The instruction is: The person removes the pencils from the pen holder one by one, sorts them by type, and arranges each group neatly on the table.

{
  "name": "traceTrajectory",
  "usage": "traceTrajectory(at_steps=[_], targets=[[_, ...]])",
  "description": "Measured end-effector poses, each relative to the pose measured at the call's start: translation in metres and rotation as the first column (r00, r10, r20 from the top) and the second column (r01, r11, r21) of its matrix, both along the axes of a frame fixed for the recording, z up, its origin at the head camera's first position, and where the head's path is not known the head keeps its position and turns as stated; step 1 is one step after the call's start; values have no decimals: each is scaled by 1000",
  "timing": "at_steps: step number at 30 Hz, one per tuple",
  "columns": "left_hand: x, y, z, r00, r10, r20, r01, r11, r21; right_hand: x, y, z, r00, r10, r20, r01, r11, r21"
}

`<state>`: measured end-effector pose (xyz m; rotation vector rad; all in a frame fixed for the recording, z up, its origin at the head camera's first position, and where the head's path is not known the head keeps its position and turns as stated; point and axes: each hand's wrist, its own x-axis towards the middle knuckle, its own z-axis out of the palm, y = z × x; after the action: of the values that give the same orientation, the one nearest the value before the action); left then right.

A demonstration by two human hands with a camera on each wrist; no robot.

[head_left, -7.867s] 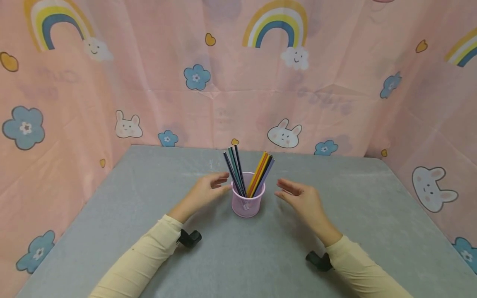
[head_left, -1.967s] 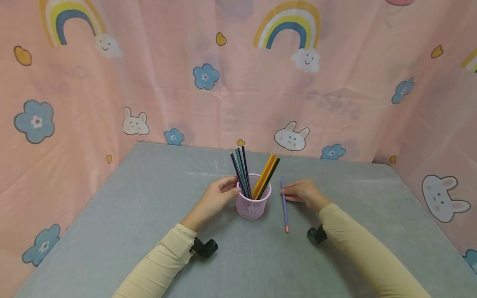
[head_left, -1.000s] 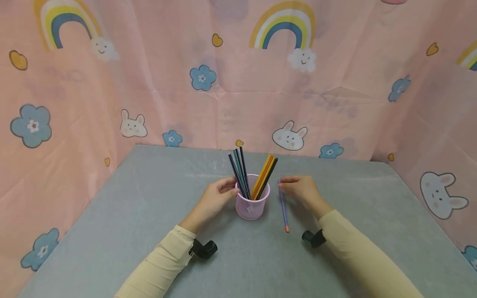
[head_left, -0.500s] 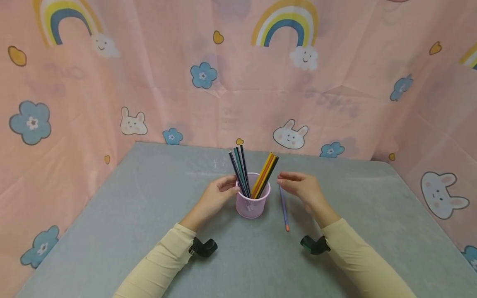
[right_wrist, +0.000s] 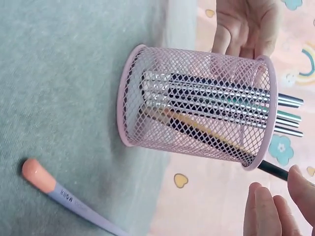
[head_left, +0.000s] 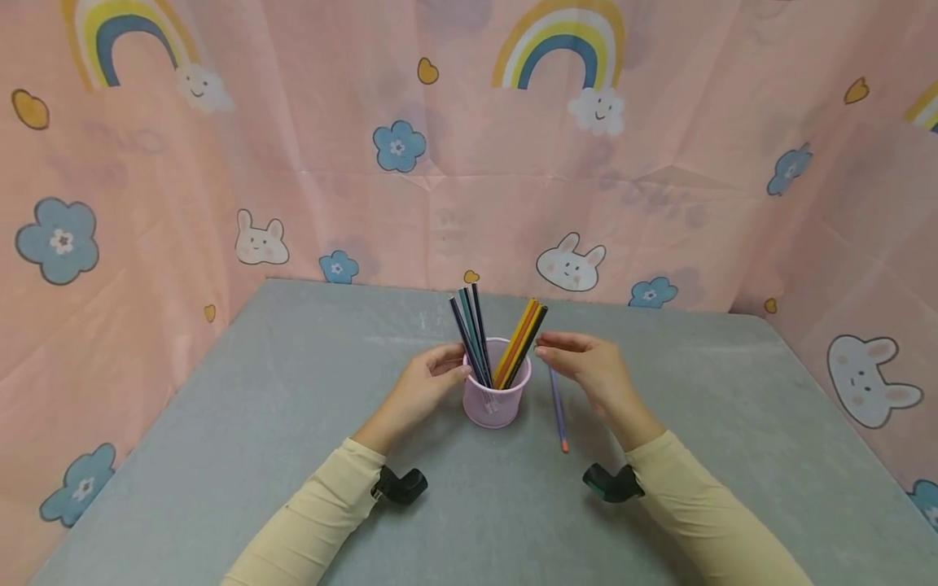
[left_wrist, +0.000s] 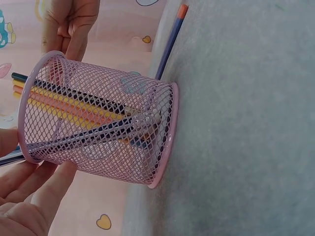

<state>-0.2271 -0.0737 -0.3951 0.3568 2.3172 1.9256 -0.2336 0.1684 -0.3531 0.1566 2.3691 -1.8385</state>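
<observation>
A pink mesh pencil cup point(head_left: 492, 407) stands upright on the grey table. Dark and teal pencils point(head_left: 475, 334) lean left inside it; yellow, orange and black pencils point(head_left: 519, 346) lean right. My left hand point(head_left: 423, 387) holds the cup's left side, thumb at the rim and fingers along the mesh point(left_wrist: 47, 189). To the right of the cup, my right hand point(head_left: 589, 366) has its thumb and fingers parted, the thumb tip close to the black pencil point(right_wrist: 272, 169); whether they touch I cannot tell. A purple pencil with an orange end point(head_left: 560, 415) lies on the table below that hand.
The grey table point(head_left: 330, 334) spreads out around the cup. Pink printed cloth point(head_left: 308, 138) hangs behind it and at both sides. A small black camera point(head_left: 399, 487) is on the left wrist and another point(head_left: 611, 483) on the right.
The purple pencil went from the cup to the table, laid there by my right hand. That hand then let go, rose and moved left towards the cup. My left hand came onto the cup.
</observation>
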Motion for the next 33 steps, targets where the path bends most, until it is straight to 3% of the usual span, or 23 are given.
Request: traceTrajectory(at_steps=[6,8,12,13,15,33], targets=[[-1,0,0,1000,-3,4,3,1000,3,-1,-7,-1,999,-25,-25,25,1000,9],[-1,0,1,1000,-1,2,1,1000,5,-10,-4,-14,997,-25,-72,23,999,-24],[-1,-1,1,1000,2,9,-2,1000,10,-9,-8,-14,994,-23,-108,18,999,-42],[-1,-1,1,1000,3,12,-4,1000,11,-9,-9,-13,994,-25,-106,20,999,-45],[-1,0,1,1000,6,21,-6,1000,9,2,-16,3,997,-36,-74,35,999,-19],[-3,-1,-1,1000,-11,26,11,1000,16,-2,-20,-6,991,-88,-96,77,991,-111]])
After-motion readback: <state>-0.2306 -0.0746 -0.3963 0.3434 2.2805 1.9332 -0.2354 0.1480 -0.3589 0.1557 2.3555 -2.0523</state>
